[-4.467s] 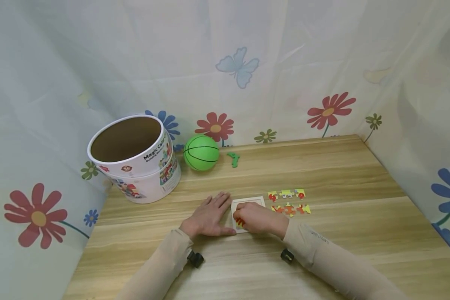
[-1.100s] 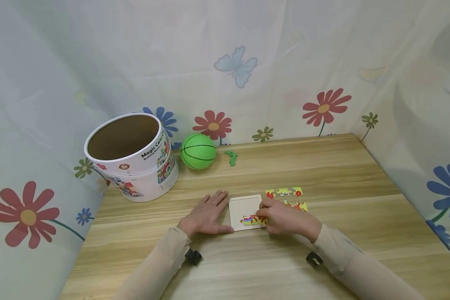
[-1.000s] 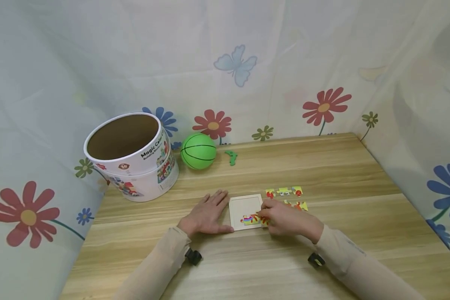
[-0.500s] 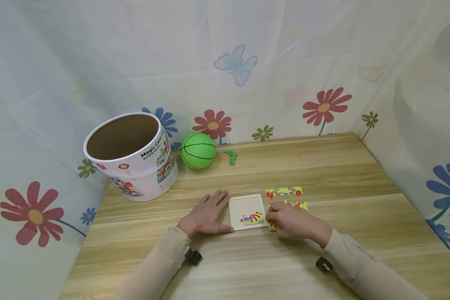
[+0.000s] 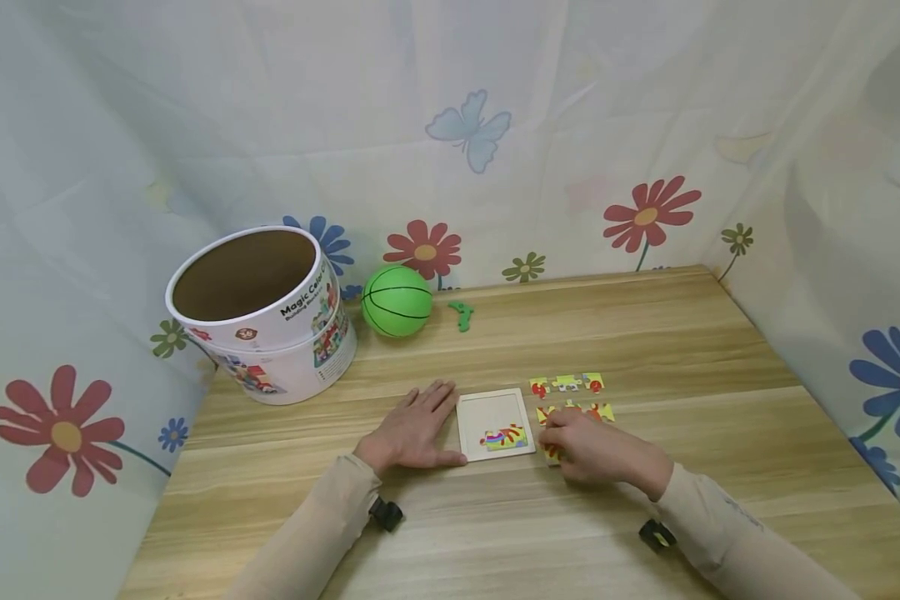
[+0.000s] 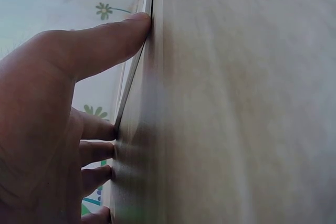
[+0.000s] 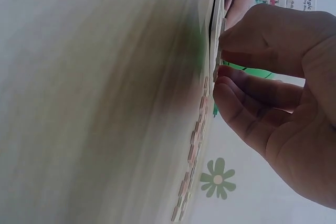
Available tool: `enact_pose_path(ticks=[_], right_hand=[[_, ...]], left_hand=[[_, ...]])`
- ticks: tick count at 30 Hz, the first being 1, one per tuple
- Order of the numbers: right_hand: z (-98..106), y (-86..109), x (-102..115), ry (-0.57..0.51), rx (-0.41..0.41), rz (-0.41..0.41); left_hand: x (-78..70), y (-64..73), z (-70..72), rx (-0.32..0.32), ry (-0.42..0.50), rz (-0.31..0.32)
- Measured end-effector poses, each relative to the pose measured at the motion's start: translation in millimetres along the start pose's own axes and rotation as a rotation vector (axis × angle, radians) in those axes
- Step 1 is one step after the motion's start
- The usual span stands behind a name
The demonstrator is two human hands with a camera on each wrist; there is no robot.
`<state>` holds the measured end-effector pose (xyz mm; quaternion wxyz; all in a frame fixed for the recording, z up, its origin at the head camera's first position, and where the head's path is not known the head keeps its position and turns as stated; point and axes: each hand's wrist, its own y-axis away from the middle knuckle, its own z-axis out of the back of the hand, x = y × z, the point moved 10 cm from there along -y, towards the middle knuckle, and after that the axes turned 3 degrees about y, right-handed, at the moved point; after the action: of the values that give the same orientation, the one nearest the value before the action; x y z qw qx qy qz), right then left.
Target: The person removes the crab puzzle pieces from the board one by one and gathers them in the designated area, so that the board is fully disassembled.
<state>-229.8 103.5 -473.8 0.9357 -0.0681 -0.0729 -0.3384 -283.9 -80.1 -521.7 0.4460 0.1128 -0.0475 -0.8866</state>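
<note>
My left hand (image 5: pixel 412 429) lies flat with spread fingers on the table, its fingertips and thumb along the left edge and near corner of a square wooden puzzle tray (image 5: pixel 461 425). Yellow and red puzzle pieces (image 5: pixel 504 437) sit in the tray's near right part. Just right of the tray, my right hand (image 5: pixel 596 450) pinches a yellow and red puzzle piece (image 5: pixel 552 455) between thumb and fingers, low over the table. In the right wrist view, the thumb and fingertips meet at the thin piece (image 7: pixel 218 64). Part of that piece is hidden by the hand.
Two rows of loose puzzle pieces, a far row (image 5: pixel 567 383) and a nearer row (image 5: pixel 598 412), lie right of the tray. A large white bucket (image 5: pixel 300 367), a green ball (image 5: pixel 397 302) and a small green toy (image 5: pixel 462 315) stand farther back. Flowered curtains border the table (image 5: pixel 667 350).
My right hand has moved from over the tray to the table right of it, carrying a puzzle piece away from the tray's near right corner. The left hand has stayed in place.
</note>
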Motion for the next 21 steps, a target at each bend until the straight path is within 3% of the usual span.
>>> enact_pose_path(ticks=[8, 21], right_hand=[[-3.8, 1.1, -0.5, -0.046, 0.046, -0.013], [-4.9, 1.6, 1.0, -0.042, 0.032, 0.014]], left_hand=[[2.7, -0.8, -2.0, 0.000, 0.004, -0.001], [4.7, -1.8, -3.4, 0.011, 0.022, -0.005]])
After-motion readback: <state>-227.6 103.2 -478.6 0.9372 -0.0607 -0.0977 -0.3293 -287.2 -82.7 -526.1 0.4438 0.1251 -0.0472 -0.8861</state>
